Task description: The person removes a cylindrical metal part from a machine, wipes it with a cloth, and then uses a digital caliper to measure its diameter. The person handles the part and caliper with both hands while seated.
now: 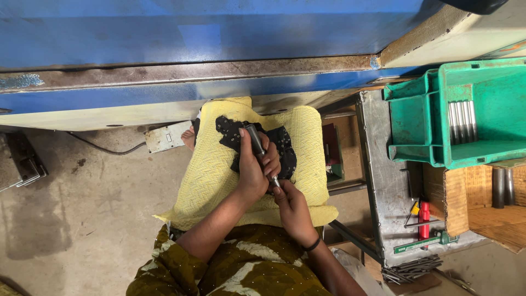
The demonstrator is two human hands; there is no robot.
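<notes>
Head view: both hands' fingers (pixel 269 164) grip a metal rod (pixel 257 145).

The person wears a loose garment of dark olive green scattered with tiny pale dots and broken by large irregular cream patches — the sleeves end above the elbow, leaving both forearms bare. A thin black band (pixel 313 245) circles the wrist above the right hand (pixel 293 207); the left hand (pixel 253 174) and its wrist carry nothing. Over the lap lies a pale yellow cloth (pixel 219 170) with a fine quilted zigzag texture, and on it a black cloth (pixel 282 143) speckled with small light dots — one bare foot (pixel 188 138) shows at the yellow cloth's far edge.
</notes>
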